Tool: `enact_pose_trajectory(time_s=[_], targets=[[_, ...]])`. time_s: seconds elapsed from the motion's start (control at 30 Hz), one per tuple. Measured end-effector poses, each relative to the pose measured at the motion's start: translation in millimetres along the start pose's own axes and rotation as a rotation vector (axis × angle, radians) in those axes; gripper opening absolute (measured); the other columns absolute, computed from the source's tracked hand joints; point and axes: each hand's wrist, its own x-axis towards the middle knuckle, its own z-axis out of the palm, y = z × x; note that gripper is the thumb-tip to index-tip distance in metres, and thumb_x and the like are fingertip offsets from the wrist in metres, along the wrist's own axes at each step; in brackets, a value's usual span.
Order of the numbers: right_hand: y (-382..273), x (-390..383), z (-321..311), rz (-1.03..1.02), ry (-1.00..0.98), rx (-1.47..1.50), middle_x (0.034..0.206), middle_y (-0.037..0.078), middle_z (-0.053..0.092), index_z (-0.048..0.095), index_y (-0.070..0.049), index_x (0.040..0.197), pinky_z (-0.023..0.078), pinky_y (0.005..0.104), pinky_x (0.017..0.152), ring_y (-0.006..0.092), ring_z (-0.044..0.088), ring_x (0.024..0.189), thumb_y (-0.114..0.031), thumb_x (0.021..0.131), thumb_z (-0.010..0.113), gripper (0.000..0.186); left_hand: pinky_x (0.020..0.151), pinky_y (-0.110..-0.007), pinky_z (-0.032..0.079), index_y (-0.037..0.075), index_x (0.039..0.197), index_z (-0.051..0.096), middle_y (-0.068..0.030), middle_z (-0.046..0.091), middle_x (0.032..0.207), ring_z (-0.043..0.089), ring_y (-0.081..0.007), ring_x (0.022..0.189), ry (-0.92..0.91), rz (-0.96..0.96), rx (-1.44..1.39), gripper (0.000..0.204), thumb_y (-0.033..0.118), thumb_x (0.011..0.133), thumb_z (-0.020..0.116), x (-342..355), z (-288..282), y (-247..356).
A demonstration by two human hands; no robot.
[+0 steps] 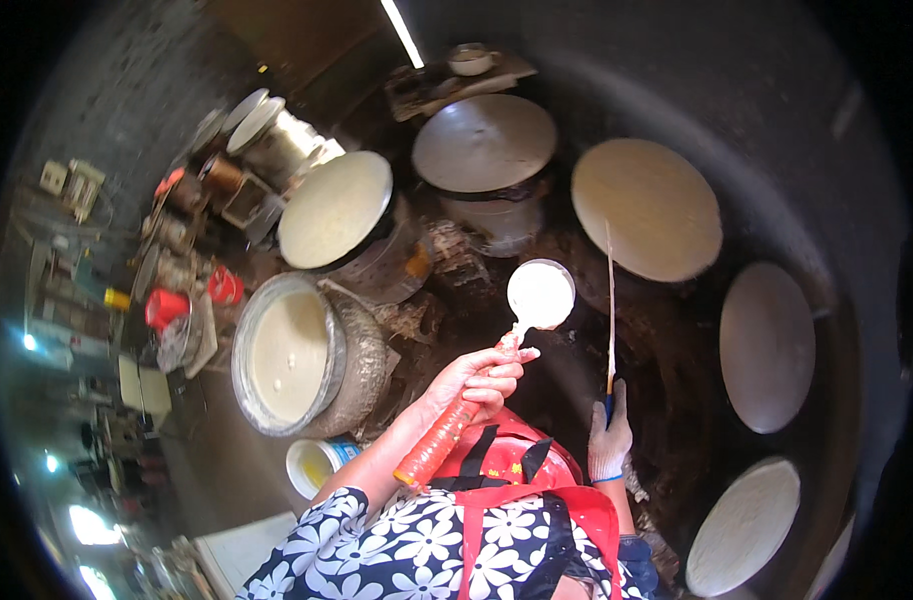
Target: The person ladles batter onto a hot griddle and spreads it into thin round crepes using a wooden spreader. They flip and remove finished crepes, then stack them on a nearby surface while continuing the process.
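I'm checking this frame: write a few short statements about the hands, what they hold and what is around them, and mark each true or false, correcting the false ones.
1. The left hand grips a ladle by its reddish handle. True.
2. The right hand is bare. False: it wears a pale glove.
3. The right hand holds a long, thin stick. True.
4. The wide vat of pale liquid stands to the person's right. False: it stands to the left.
5. The person's apron is green. False: it is red.
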Motion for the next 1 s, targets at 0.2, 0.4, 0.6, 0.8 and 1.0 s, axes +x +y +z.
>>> enact_pose_trajectory(time_s=[0.2, 0.4, 0.6, 0.8, 1.0], targets=[[4.5, 16.1, 87.8, -0.345, -0.093, -0.167, 0.083, 0.011, 0.067, 0.055, -0.006, 0.153, 0.054, 0.0327, 0.065, 0.0188, 0.066, 0.067, -0.027, 0.109, 0.058, 0.049, 0.035, -0.02, 0.037, -0.008, 0.138, 0.048, -0.0024, 0.043, 0.075, 0.038, -0.0058, 0.047, -0.178, 0.304, -0.065, 0.034, 0.005, 0.107, 0.052, -109.2, -48.6, 53.8], [-113.8, 14.1, 204.2, -0.618, -0.283, -0.107, 0.105, 0.022, 0.072, 0.053, -0.008, 0.153, 0.059, 0.0413, 0.077, 0.0351, 0.073, 0.09, -0.019, 0.107, 0.058, 0.047, 0.042, -0.017, 0.036, -0.003, 0.137, 0.058, 0.0022, 0.046, 0.076, 0.039, -0.0034, 0.047, -0.086, 0.762, 0.075, 0.033, 0.016, 0.11, 0.057, -246.2, -108.5, 130.8], [-237.5, -24.8, 371.9, -0.694, -0.862, -0.323, 0.097, 0.021, 0.073, 0.039, -0.015, 0.164, 0.058, 0.0446, 0.075, 0.0379, 0.074, 0.083, -0.015, 0.106, 0.058, 0.061, 0.046, -0.021, 0.037, 0.011, 0.126, 0.059, 0.0028, 0.047, 0.077, 0.04, -0.0039, 0.05, 0.336, 1.05, 0.064, 0.035, 0.041, 0.107, 0.062, -347.4, -274.0, 236.7], [-303.7, -34.2, 518.9, -0.747, -1.157, -0.656, 0.089, 0.026, 0.073, 0.051, -0.013, 0.154, 0.057, 0.055, 0.074, 0.0458, 0.072, 0.083, -0.026, 0.106, 0.055, 0.05, 0.048, -0.027, 0.039, 0.016, 0.124, 0.056, -0.0014, 0.049, 0.077, 0.042, -0.0088, 0.052, 0.36, 0.969, -0.287, 0.037, 0.049, 0.107, 0.057, -355.5, -419.3, 298.4], [-368.9, -22.4, 590.9, -0.421, -1.538, -0.909, 0.075, 0.01, 0.069, 0.062, -0.01, 0.139, 0.054, 0.0411, 0.049, 0.0237, 0.065, 0.053, -0.027, 0.11, 0.048, 0.036, 0.047, -0.032, 0.043, 0.013, 0.117, 0.052, -0.0042, 0.05, 0.073, 0.045, -0.0145, 0.049, 0.695, 1.005, -0.177, 0.035, 0.046, 0.107, 0.057, -328.4, -441.2, 325.9]])
